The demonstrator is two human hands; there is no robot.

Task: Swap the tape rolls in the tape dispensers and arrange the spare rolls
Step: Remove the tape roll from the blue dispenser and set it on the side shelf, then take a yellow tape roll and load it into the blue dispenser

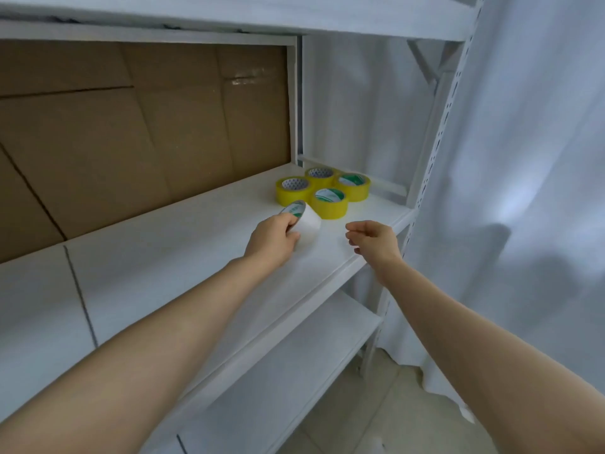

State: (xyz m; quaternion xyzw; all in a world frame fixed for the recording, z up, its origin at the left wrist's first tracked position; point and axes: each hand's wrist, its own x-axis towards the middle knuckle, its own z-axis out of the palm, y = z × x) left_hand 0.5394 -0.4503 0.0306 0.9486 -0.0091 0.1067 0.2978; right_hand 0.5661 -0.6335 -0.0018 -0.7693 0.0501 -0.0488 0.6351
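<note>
Several yellow tape rolls (329, 204) lie flat in a tight cluster at the right end of the white shelf (203, 250). My left hand (273, 240) grips a white tape roll (306, 221), tilted on its edge just in front of the yellow cluster, close to the nearest yellow roll. My right hand (371, 237) hovers over the shelf's front right corner, fingers loosely curled and apart, holding nothing. No tape dispenser is in view.
Brown cardboard (144, 132) backs the shelf on the left. A perforated white upright (438, 142) stands at the right end, with a white curtain (530, 158) beyond. A lower shelf (294, 371) sits below, and an upper shelf overhead.
</note>
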